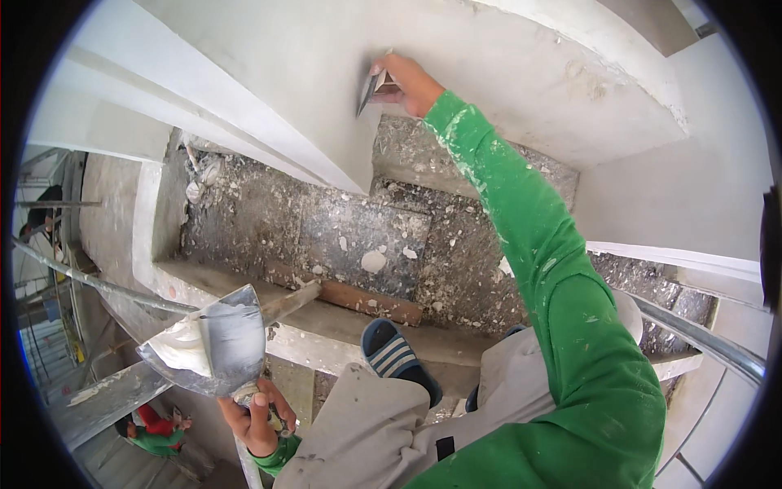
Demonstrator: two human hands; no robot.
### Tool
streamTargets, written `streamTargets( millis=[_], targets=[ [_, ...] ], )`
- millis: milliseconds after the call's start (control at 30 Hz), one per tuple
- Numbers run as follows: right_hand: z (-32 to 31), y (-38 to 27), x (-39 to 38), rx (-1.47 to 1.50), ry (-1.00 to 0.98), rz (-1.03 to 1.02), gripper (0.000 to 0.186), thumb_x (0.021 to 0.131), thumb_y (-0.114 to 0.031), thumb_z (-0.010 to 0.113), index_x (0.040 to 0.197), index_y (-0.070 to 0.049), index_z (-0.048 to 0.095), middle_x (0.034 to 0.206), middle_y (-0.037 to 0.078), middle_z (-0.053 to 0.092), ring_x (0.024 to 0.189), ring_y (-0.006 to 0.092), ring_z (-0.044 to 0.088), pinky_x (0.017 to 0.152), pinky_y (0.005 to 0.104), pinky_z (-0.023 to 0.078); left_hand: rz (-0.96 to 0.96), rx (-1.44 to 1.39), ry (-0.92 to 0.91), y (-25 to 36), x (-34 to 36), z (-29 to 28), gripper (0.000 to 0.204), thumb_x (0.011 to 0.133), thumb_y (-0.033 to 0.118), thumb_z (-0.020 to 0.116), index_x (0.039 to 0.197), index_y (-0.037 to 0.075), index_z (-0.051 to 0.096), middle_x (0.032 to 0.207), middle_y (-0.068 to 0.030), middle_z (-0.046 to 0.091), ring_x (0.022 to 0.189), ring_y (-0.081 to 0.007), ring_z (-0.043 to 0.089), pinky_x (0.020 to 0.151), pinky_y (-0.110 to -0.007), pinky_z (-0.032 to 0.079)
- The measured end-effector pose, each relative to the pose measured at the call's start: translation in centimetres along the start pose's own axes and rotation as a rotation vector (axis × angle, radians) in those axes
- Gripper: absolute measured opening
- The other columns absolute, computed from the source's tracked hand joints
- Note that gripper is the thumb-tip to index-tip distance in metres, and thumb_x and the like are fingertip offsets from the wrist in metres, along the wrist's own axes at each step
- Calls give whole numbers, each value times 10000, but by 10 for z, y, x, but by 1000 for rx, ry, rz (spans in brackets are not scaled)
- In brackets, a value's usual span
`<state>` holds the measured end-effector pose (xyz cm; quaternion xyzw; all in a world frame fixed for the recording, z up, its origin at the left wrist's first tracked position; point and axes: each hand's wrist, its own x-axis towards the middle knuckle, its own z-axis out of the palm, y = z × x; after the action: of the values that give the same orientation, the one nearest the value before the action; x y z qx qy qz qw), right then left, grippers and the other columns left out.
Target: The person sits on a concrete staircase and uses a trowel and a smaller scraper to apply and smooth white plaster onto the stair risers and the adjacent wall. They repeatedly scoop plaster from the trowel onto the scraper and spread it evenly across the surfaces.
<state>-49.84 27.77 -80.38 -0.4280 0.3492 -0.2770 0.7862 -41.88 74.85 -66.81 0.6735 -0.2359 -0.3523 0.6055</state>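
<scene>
Two hands: right hand point(410, 83) presses putty knife point(368, 91), left hand point(254, 416) holds trowel point(213, 342).

Putty knife point(368, 91) handle hidden inside right hand point(405, 81); right foot behind sleeve point(538, 244).

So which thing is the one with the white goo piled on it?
Look at the lower left, above the left hand in the green cuff. It holds up a broad flat metal blade. White plaster is heaped on its left side, unlike the small narrow knife the right hand presses to the wall.
</scene>
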Motion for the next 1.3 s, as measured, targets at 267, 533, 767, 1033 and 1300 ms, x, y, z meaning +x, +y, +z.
streamTargets(
  millis=[267, 533, 767, 1033, 1300],
  targets=[
    [48, -110, -42, -137, -53, -94, 235, 793, -167, 589, 943, 9, 547, 983, 119, 531, 905, 250, 570, 816, 367, 526, 9, -98, -62, 5, 9, 24, 376, 880, 63, 482, 1205, -11, 309, 674, -122, 473, 413, -155, 449, 295, -263, 357],
    [54, -168, -100, -341, -219, -468, 370, 876, -212, 474, 1055, 111, 449, 1040, 199, 483, 989, 301, 523, 913, 420, 458, 69, -251, -247, -5, 17, 51, 364, 919, 128, 461, 1211, -9, 293, 737, -106, 417, 416, -159, 422, 261, -258, 382],
    [96, -45, -217, -103, -381, -1272, 451, 830, -128, 599, 1219, 62, 473, 1104, 168, 530, 997, 278, 531, 857, 382, 413, -122, -883, -631, -19, 17, 49, 409, 962, 276, 430, 1203, -29, 302, 726, -140, 437, 429, -199, 438, 291, -322, 390],
    [26, 25, -195, -806, -696, -953, 380, 912, -108, 485, 1285, -36, 465, 1164, 149, 484, 1072, 277, 493, 911, 347, 412, -24, -962, -912, -49, 26, 6, 555, 903, 77, 507, 1359, -18, 205, 682, -187, 480, 459, -243, 507, 387, -342, 440],
    [-121, 144, -24, -415, 210, 106, 435, 842, -182, 584, 1207, 21, 460, 1107, 147, 562, 1021, 247, 518, 813, 382, 426, 17, -537, -617, -31, 7, 16, 536, 943, 144, 451, 1386, 32, 171, 677, -142, 402, 436, -237, 472, 300, -332, 416]
  ],
)
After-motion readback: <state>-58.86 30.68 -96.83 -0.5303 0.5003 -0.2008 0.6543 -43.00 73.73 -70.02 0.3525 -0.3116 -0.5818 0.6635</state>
